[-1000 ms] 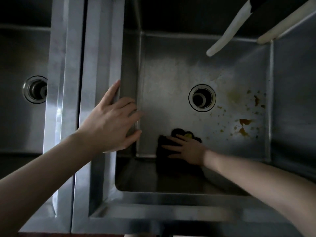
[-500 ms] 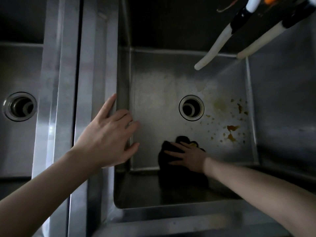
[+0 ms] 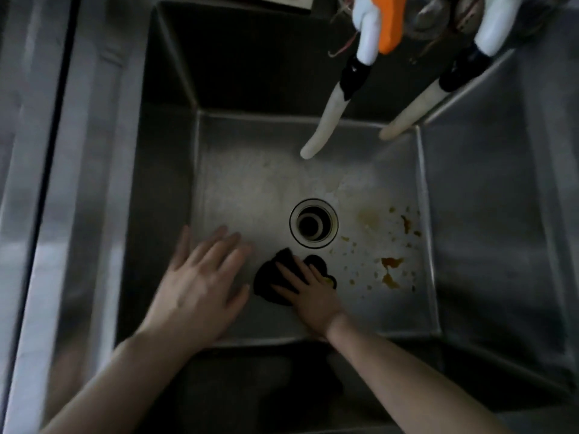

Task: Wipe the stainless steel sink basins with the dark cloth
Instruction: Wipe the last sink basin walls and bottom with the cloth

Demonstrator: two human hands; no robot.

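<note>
Dark cloth (image 3: 275,281) lies on the basin floor (image 3: 250,189) near the drain (image 3: 313,223), pressed flat under the right hand (image 3: 308,292); left hand (image 3: 200,283) spread, empty. Best sweep right across the orange stains (image 3: 391,267), keeping firm pressure.

No readable text, labels, brands or numbers anywhere in view. Checked around the drain (image 3: 313,223): its ring is bare metal, no stamp legible. The spouts beyond it and the orange part up there carry no marking that can be made out. Steel walls either side of the drain are plain. Light is dim and the edges are blurred, so any fine print would be lost.
</note>
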